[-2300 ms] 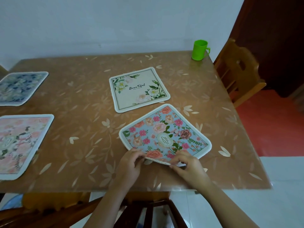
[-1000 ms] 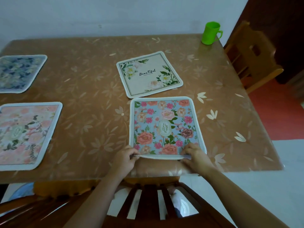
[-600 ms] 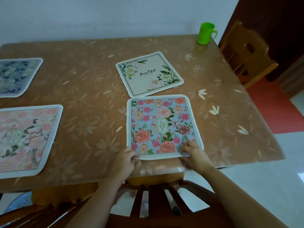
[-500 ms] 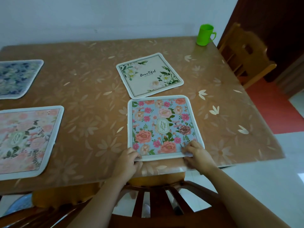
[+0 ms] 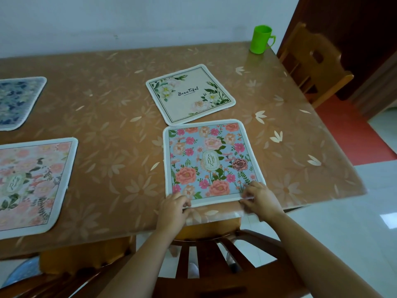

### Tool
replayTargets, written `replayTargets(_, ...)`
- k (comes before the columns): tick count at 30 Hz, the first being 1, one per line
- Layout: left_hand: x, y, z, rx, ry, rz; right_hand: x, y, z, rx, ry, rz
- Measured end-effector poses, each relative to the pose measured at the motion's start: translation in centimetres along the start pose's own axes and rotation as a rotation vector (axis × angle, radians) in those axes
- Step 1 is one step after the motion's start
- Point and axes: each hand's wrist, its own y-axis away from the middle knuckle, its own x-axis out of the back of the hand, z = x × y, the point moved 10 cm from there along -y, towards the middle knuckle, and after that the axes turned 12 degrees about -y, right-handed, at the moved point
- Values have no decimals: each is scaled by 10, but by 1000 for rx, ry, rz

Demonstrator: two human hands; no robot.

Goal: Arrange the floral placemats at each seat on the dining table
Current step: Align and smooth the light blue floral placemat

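Floral placemats [image 5: 190,94]: four, plus one green mug [image 5: 261,39]; left grip [image 5: 174,208] and right grip [image 5: 261,201] pinch corners of the blue placemat [image 5: 209,160].

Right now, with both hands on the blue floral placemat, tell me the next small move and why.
Probably let the left hand and right hand release the blue floral placemat; it sits square before the wooden chair. The cream "Beautiful" placemat lies askew mid-table, likely next.

The dining table [image 5: 111,117] before me carries four mats: blue floral placemat [image 5: 211,160] nearest me, cream placemat [image 5: 190,94] just behind, pink placemat [image 5: 32,181] and navy placemat [image 5: 17,100] at left; green mug [image 5: 261,42] on the far-right corner.
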Motion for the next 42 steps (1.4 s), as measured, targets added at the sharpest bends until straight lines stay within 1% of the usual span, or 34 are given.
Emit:
replayTargets(10,-2,2,-3,27,3,-16,-1,2,-1,-15,-9,-17)
replayTargets(15,-4,1,-4,15,-43,-10,-3,2,0,-11,0,-16)
replayTargets(19,-3,-2,-2,-34,-88,21,-4,2,-6,11,-10,30)
replayTargets(22,-24,-2,-1,-65,-177,-104,-9,-3,-12,33,-3,37)
replayTargets(24,-39,-1,-3,-72,-272,-175,-23,-7,-10,34,95,-24)
replayTargets(27,-46,-13,-3,-78,-368,-179,-51,-18,-13,102,328,-129)
replayTargets(30,-47,-37,-4,-52,-396,-170,-58,-40,-22,142,420,-144)
replayTargets(35,-42,-95,-10,-22,-401,-101,-56,-99,-26,244,403,-178)
replayTargets(40,-32,-156,-17,-20,-411,-4,-39,-171,-38,302,365,-133)
replayTargets(42,-29,-178,-21,5,-393,12,-33,-195,-42,317,355,-107)
